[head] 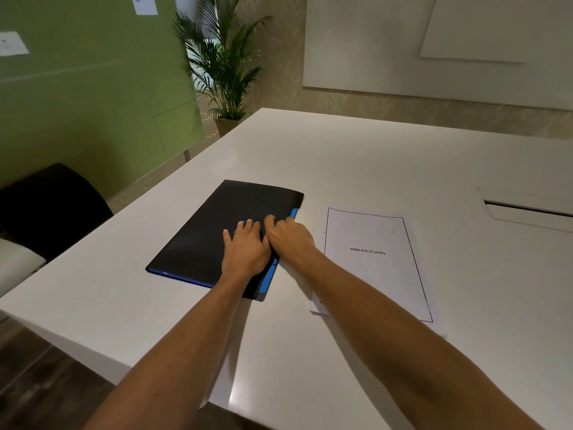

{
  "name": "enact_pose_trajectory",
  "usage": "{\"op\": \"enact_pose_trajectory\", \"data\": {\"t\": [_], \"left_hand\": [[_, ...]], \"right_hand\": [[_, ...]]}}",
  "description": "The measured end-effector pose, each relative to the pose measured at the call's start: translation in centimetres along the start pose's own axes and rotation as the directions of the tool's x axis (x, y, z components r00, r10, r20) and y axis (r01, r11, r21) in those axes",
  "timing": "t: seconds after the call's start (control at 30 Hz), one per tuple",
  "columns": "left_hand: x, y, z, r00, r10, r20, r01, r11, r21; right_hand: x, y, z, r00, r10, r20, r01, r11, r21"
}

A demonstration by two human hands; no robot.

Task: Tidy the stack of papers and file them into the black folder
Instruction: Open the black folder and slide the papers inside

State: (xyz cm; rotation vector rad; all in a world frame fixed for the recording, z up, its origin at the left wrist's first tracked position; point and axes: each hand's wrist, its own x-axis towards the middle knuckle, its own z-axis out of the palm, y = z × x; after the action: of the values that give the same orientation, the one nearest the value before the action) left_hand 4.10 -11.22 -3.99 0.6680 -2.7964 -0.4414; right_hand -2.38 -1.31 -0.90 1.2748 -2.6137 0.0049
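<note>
A black folder point(217, 225) with blue edging lies closed on the white table point(341, 156), left of centre. My left hand point(246, 248) rests flat on its cover near the right edge, fingers spread. Beside it my right hand point(288, 235) sits on the folder's right edge with its fingers curled at the cover's lip; whether it grips the cover I cannot tell. To the right lies the stack of papers point(372, 262), top sheet reading "BIBLIOGRAPHY", with lower sheets poking out unevenly at the near left corner. My right forearm crosses over that corner.
A black chair point(52, 206) stands off the table's left edge. A potted palm point(223, 66) is beyond the far corner. A cable slot with a flap point(527, 209) is set into the table at the right.
</note>
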Motion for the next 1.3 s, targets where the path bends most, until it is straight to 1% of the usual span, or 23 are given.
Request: {"op": "enact_pose_trajectory", "data": {"t": [0.1,0.2,0.33,0.5,0.57,0.67,0.77,0.83,0.93,1.1,1.2,1.3], "left_hand": [[0.0,0.2,0.1,1.000,-0.008,0.002,0.008,1.000,0.021],[0.1,0.2,0.1,1.000,-0.012,0.004,0.012,0.999,0.045],[0.0,0.4,0.0,1.000,0.002,0.018,-0.003,0.998,0.067],[0.0,0.7,-0.3,0.999,0.009,0.038,-0.011,0.999,0.052],[-0.2,1.3,-0.9,0.999,0.038,0.024,-0.039,0.999,0.025],[-0.7,2.6,-2.5,0.987,0.159,-0.025,-0.159,0.987,-0.008],[-0.5,4.5,-4.4,0.969,0.245,-0.033,-0.243,0.968,0.069],[0.1,5.7,-5.9,0.974,0.222,-0.045,-0.213,0.966,0.145],[1.0,7.2,-8.1,0.990,0.134,-0.040,-0.120,0.961,0.248],[1.5,7.9,-8.7,0.991,0.058,-0.118,-0.023,0.959,0.283],[1.5,8.0,-8.4,0.998,0.020,-0.065,0.003,0.942,0.335],[1.6,8.0,-8.5,0.999,0.016,-0.034,-0.003,0.935,0.354]], "right_hand": [[0.1,1.1,-0.5,0.991,0.130,0.013,-0.130,0.986,0.104],[0.2,1.8,-1.1,0.973,0.231,0.025,-0.230,0.936,0.266],[-0.1,2.1,-1.2,0.931,0.361,0.059,-0.346,0.816,0.463],[-0.6,2.8,-1.2,0.879,0.463,0.117,-0.426,0.649,0.630],[-0.8,3.1,-1.1,0.864,0.491,0.113,-0.434,0.613,0.660],[-1.2,3.4,-1.3,0.847,0.524,0.087,-0.429,0.579,0.694],[-1.5,3.6,-1.8,0.835,0.549,0.037,-0.393,0.548,0.738],[-1.5,3.8,-2.1,0.829,0.559,0.006,-0.370,0.540,0.756],[-1.7,4.3,-2.4,0.815,0.579,-0.001,-0.360,0.508,0.782],[-1.9,5.5,-3.5,0.799,0.601,-0.001,-0.329,0.438,0.837],[-1.9,5.8,-4.1,0.798,0.602,-0.017,-0.317,0.443,0.839],[-2.3,6.1,-4.2,0.813,0.581,-0.025,-0.294,0.448,0.844]]}}
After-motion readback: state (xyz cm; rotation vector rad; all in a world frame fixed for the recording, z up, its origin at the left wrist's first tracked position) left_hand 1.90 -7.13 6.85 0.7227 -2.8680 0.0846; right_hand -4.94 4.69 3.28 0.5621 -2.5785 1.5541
